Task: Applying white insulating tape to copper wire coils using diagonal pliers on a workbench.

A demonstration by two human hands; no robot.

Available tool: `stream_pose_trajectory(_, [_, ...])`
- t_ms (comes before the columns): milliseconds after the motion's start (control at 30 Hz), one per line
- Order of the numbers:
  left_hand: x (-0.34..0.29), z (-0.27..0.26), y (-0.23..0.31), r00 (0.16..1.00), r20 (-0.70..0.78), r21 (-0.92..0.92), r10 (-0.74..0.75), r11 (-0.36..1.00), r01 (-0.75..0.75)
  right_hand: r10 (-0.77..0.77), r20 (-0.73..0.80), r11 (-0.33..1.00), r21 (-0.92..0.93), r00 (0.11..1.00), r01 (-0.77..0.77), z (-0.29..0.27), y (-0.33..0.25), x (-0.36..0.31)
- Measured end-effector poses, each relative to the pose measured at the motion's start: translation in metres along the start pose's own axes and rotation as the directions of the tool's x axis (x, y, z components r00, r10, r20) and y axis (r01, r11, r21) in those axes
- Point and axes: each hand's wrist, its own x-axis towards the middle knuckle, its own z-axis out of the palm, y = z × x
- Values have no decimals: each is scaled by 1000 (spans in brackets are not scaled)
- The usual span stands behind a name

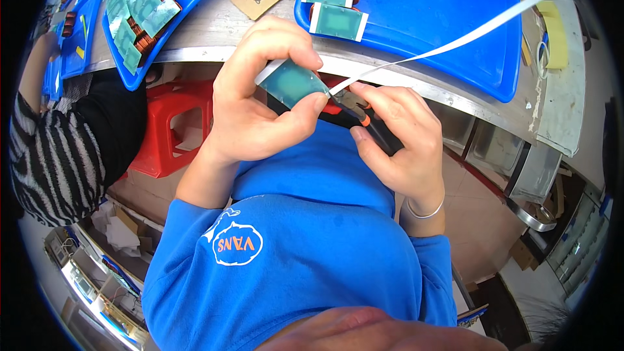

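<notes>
Green-faced piece [289,84]: partly covered by your left hand [257,101]. Pliers [351,105]: handles mostly hidden in your right hand [406,140]. Right blue tray [429,16]: cut off by upper edge.

Smooth sheen and plastic gloss against dull metal and matt cloth.
In the left grip [260,110], a green part [289,82] looks smooth and shiny; in the right grip [409,136], pliers [365,119] combine metal jaws with dark plastic handles. The white strip [481,30] beyond it is smooth. Farther from both grips, the blue tray [429,13] is glossy plastic, the surface [208,29] dull metal-like; nearer the body, the shirt [338,253] is matt cloth.
</notes>
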Motion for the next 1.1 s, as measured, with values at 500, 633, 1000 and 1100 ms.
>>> stream_pose_trajectory(500, [2,4,3,999,43,-67,4,998,-1,353,35,829,452,935,-330,-5,-2,-11])
stream_pose_trajectory(633, [4,13,4,992,121,-139,-20,990,37,314,-19,748,621,949,-235,4,-7,-4])
stream_pose_trajectory(1000, [32,-1,7,944,321,-38,79,997,-70,430,-8,441,874,903,-203,-8,1,0])
stream_pose_trajectory(1100, [71,-31,-10,980,183,143,85,983,-112,438,-126,530,836,890,-143,-15,3,-1])
